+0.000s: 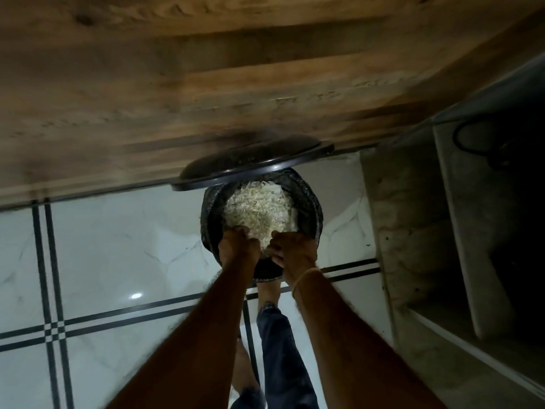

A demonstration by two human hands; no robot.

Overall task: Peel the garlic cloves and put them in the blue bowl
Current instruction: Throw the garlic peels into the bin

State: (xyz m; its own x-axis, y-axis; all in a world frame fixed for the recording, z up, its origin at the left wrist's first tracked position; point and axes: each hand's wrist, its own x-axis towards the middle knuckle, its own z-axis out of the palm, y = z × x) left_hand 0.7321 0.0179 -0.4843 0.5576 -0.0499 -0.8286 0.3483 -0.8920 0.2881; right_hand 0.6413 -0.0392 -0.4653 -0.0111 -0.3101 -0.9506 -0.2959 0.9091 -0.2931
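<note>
Looking down in the head view, I see a white tiled floor with dark lines, a wooden panel beyond it and stone shelves close on the right. A black bin stands at the panel, its lid raised, full of garlic peels. The left hand and right hand curl round a clump of peels at the near rim. Open floor lies to the left.

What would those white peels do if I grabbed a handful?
Probably weigh almost nothing: the peels look thin and flaky, heaped loosely in the bin. They would likely crumple and flutter, so some may slip out.
</note>
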